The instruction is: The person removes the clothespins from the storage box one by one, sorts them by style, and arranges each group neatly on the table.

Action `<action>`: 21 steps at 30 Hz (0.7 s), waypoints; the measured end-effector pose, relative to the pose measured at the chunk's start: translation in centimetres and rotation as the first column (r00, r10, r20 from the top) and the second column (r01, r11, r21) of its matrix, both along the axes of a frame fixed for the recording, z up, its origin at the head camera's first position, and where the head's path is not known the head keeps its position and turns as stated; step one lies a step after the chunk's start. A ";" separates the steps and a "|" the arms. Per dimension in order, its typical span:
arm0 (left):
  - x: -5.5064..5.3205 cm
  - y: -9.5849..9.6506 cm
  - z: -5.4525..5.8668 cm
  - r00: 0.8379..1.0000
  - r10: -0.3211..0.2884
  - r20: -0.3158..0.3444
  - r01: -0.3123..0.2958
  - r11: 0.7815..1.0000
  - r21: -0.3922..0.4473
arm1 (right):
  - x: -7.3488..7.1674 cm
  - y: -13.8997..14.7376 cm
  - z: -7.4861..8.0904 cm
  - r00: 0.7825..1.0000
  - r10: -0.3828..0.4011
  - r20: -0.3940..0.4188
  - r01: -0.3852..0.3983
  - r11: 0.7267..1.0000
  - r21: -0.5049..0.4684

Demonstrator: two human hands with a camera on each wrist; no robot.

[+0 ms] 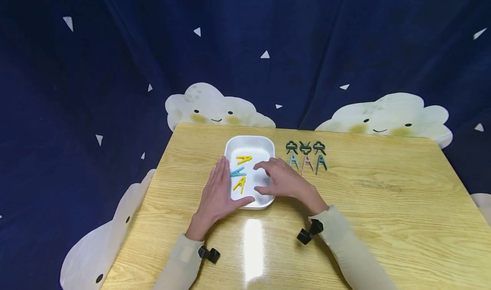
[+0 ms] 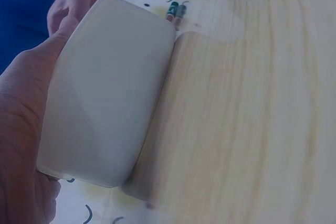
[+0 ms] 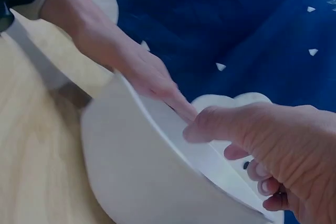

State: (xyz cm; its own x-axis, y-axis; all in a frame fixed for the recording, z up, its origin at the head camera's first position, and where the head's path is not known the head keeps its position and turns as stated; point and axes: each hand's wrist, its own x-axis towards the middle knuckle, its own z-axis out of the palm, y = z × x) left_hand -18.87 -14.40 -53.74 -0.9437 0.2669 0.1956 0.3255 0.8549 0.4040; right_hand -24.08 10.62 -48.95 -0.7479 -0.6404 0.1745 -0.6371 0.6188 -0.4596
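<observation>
A white plastic tray [image 1: 250, 142] stands on the table with two yellow clothespins, one [image 1: 244, 159] at the back and one [image 1: 240, 184] nearer the front. Between them lies a light blue clothespin [image 1: 238, 173]. My left hand [image 1: 218, 192] rests along the tray's left side, fingers straight, the thumb reaching across the front left corner. Over the right part of the tray, my right hand [image 1: 281, 179] hovers with bent fingers and the thumb apart, nothing between them. The right wrist view shows that hand [image 3: 268, 145] above the tray's rim, its thumb and fingers separated.
Right of the tray, three dark green clips [image 1: 305, 148] form a row. Below them stand a light blue clothespin [image 1: 293, 160], a pink clothespin [image 1: 307, 164] and a dark teal clothespin [image 1: 321, 164]. A dark blue curtain [image 1: 238, 43] hangs behind the wooden table [image 1: 383, 205].
</observation>
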 end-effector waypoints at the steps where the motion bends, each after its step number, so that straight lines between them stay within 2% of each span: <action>1: 0.0 0.0 0.0 1.000 -0.001 -0.005 0.001 1.000 -0.001 | 0.0 -0.5 -0.1 1.000 0.009 0.004 -0.009 1.000 0.012; 6: 0.0 0.0 -0.1 1.000 -0.005 -0.017 0.005 1.000 -0.004 | 0.2 -2.3 -0.9 0.999 0.034 0.036 -0.036 0.997 0.071; 10: 0.1 -0.1 -0.1 1.000 -0.007 -0.007 0.007 1.000 -0.007 | 0.4 -3.2 -1.4 0.998 -0.001 0.062 -0.006 0.994 0.112; 15: 0.1 -0.2 0.1 1.000 -0.006 0.002 0.006 1.000 -0.001 | 0.5 -4.3 -1.8 0.999 -0.026 0.036 0.019 0.986 0.166; 21: 0.2 -0.1 0.0 1.000 -0.013 -0.001 0.013 1.000 0.003 | 0.6 -5.1 -2.7 0.997 -0.056 -0.045 0.065 0.968 0.242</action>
